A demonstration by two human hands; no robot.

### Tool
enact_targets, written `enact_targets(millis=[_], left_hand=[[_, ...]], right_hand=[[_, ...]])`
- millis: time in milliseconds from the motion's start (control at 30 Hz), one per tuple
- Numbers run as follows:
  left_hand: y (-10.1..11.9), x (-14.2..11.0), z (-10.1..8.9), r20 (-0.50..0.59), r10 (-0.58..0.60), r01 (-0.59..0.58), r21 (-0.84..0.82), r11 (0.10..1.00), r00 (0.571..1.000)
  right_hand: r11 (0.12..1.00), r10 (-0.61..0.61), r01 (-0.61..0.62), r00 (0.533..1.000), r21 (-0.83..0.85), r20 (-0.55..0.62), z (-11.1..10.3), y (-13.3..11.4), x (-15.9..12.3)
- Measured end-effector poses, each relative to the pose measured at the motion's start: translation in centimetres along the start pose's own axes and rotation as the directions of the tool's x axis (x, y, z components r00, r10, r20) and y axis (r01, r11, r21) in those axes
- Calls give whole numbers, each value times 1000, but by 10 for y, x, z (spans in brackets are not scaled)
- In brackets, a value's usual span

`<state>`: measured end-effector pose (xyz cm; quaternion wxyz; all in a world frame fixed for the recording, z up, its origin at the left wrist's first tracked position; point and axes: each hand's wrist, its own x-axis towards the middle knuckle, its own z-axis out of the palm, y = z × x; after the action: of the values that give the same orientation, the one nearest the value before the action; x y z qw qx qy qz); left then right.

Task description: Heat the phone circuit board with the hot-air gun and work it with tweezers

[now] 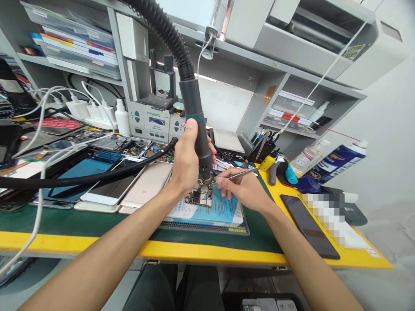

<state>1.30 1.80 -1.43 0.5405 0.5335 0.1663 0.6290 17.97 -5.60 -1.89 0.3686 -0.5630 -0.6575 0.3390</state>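
Observation:
My left hand (186,162) is wrapped round the dark handle of a hot air gun (193,101), its thumb up along the side. The gun's metal nozzle points down, just over the upper edge of a phone circuit board (197,195). In my right hand (241,185) a pair of thin metal tweezers (244,172) is pinched, with the tips close to the nozzle and the board. The nozzle hides where the tips end. Beneath the board lies a blue and white box (227,209), resting on a dark perforated mat (207,227).
Several phones, among them a gold one (147,183) and a blue one (82,175), lie to the left. A black hose (97,180) crosses over them. Behind stands a soldering station (151,123). At right are a black phone (309,224) and a blue can (340,162).

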Motion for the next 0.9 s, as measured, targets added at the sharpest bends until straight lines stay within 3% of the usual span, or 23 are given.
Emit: enact_targets(millis=[333, 600, 900], left_hand=[[5, -1, 3, -47, -46, 44, -44, 998, 998], [1, -1, 0, -12, -14, 14, -4, 1000, 1000], [6, -2, 1, -24, -54, 53, -27, 998, 998]], right_hand=[[1000, 6, -6, 1000, -6, -2, 1, 0, 0], [1000, 8, -8, 1000, -3, 3, -1, 1, 0], [1000, 6, -6, 1000, -4, 9, -1, 2, 0]])
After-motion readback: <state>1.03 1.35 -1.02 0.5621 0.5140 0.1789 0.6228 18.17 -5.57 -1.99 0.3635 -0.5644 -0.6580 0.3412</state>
